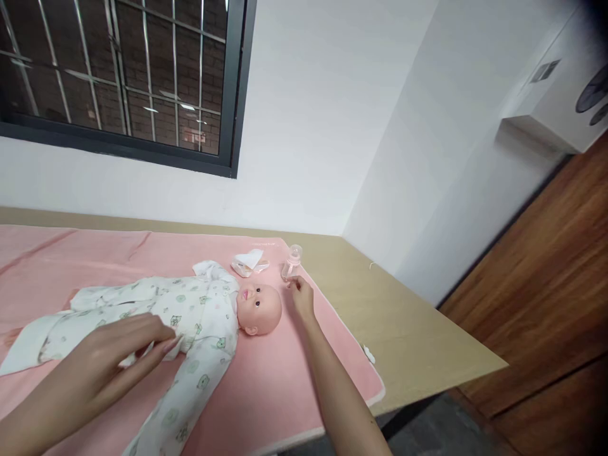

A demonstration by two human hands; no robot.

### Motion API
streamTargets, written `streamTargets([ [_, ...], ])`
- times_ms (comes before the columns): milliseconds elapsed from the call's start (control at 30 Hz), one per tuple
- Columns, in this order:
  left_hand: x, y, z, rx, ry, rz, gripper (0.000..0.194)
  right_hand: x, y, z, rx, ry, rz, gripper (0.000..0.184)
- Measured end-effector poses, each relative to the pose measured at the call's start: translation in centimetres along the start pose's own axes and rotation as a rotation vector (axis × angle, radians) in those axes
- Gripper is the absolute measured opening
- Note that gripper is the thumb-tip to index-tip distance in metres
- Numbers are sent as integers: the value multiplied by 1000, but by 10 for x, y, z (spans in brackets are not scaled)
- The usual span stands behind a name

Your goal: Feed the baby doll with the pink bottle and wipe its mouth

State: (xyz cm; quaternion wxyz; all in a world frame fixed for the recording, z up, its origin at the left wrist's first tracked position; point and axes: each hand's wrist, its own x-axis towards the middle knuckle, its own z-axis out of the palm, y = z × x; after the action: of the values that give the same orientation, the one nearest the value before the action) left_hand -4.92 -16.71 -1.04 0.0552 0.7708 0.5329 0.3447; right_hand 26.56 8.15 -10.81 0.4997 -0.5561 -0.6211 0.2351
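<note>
from my end i'm seeing the doll (216, 313) lying face up on the pink mat (266, 386), and it's wearing a white outfit (194, 297) with green prints, near sleeve stretching toward the camera. placing everything by the doll.

left hand (121, 354): it's hovering over the doll's lower body, back of hand facing up, fingers bending. thumb and index tips are sitting close together; i'm not managing to tell whether they're meeting or catching any cloth.

right hand (303, 296): it's sitting just past the crown of the doll's head, fingers curling in right at the base of the clear bottle (291, 263). i can't tell if they're clamping on it or only resting beside it.

the bottle is standing beyond the doll's head, toward its far side, near the mat's edge, pale pink collar showing. a crumpled white packet (247, 261) is lying on the doll's far side, near its head, contents too small for reading. a small white item (369, 353) is lying by the mat's border, well apart from the doll's head. the table (408, 329) is showing bare wood-tone past the doll's head, and the barred window (142, 76) is sitting high behind the doll.
</note>
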Motion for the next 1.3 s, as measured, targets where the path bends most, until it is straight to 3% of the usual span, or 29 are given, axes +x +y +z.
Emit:
streamTargets([
  [100,38,15,-23,47,-22,87,35,20,-22,-6,-9,116,-60,32],
  [200,73,20,-34,92,-115,149,39,52,-35,-8,-47,234,-44,40],
  [267,93,20,-34,118,-186,161,40,71,-36,-5,-60,261,-1,51],
  [433,122,20,-22,206,-392,168,37,95,-25,16,-46,185,92,88],
  [567,127,13,-13,224,-466,162,37,93,-17,26,-97,219,125,74],
  [700,125,-1,-10,196,-445,91,31,92,-16,23,-144,232,107,55],
  [900,125,-11,-11,172,-386,115,25,98,-36,15,-72,186,86,51],
  [1033,135,-16,-1,106,-245,119,23,87,-76,18,219,110,-70,50],
  [1167,146,-25,13,48,-18,26,28,53,-129,26,499,-103,-169,54],
  [1300,153,-35,22,-6,141,-88,46,13,-170,39,640,-291,-176,59],
])
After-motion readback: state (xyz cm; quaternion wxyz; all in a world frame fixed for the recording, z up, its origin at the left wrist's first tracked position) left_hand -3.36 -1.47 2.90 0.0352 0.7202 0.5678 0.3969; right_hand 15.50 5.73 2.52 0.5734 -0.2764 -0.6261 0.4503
